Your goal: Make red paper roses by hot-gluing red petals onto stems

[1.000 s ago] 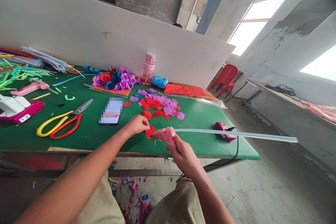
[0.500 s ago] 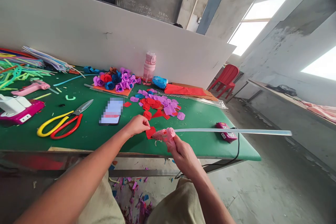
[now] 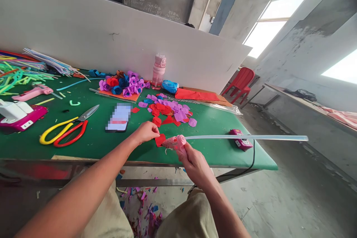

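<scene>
- Grey, stained walls [image 3: 309, 52] stand around the room, and bright windows [image 3: 266, 37] are at the right.
- Behind the table [image 3: 92, 141], which has a green top, stands a long white board [image 3: 69, 22].
- Beyond the right end of the table are a red chair [image 3: 242, 81] and a second table [image 3: 301, 100] with pink cloth [image 3: 341, 117] on it.
- Under the table, coloured scraps [image 3: 152, 219] lie on the grey floor [image 3: 267, 204].
- Near the front edge, the left hand [image 3: 146, 132] is pinching a small red paper [image 3: 160, 140] by its corner, above the table.
- The right hand [image 3: 196, 163] is closed around the handle of a pink glue gun [image 3: 176, 142]; its tip is at the paper, and a long clear stick [image 3: 237, 137] comes out behind.
- Loose red and purple pieces [image 3: 170, 111] lie farther back, near the paper flowers [image 3: 124, 83].
- A pink bottle [image 3: 158, 70] stands close to the board.
- At the left lie scissors [image 3: 71, 128] and a phone [image 3: 118, 118].
</scene>
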`<action>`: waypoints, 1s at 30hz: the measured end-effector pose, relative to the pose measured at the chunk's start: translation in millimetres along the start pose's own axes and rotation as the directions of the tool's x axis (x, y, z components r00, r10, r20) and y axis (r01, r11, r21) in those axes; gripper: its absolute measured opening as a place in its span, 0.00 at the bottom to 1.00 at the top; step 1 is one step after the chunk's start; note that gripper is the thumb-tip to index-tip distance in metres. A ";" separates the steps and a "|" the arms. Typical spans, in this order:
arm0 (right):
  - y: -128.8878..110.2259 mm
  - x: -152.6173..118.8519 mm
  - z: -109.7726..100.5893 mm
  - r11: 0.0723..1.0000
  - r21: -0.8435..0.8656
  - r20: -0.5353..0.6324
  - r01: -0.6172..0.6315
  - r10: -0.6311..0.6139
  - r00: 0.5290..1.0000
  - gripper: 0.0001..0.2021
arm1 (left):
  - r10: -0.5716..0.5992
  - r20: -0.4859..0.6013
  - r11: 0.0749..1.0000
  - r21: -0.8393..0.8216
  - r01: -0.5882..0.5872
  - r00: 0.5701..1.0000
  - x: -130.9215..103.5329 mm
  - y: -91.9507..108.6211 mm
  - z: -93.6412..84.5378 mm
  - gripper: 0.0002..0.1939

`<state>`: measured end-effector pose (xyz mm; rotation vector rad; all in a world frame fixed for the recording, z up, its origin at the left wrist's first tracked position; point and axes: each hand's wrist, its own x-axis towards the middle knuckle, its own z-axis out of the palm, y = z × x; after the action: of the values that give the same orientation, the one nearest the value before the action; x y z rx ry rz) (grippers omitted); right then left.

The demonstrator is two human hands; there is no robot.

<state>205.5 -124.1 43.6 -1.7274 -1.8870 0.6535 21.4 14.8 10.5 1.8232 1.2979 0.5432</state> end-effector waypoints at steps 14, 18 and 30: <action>1.0 0.6 -0.5 0.998 -0.051 -0.013 -0.023 0.022 1.000 0.11 | 0.005 0.022 1.000 0.013 -0.005 1.000 0.9 -0.7 -0.1 0.06; 1.2 0.8 -1.5 0.998 -0.064 -0.020 -0.029 0.028 0.999 0.11 | 0.003 0.025 1.000 0.025 -0.003 1.000 1.4 -1.1 0.2 0.07; 5.0 1.5 -1.7 0.996 -0.076 -0.026 -0.044 0.042 0.999 0.10 | -0.002 0.025 1.000 0.007 0.002 1.000 0.0 0.8 -0.5 0.05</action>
<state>210.3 -122.1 41.8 -1.8206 -1.8851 0.5802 21.4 14.9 11.4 1.8281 1.2866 0.5142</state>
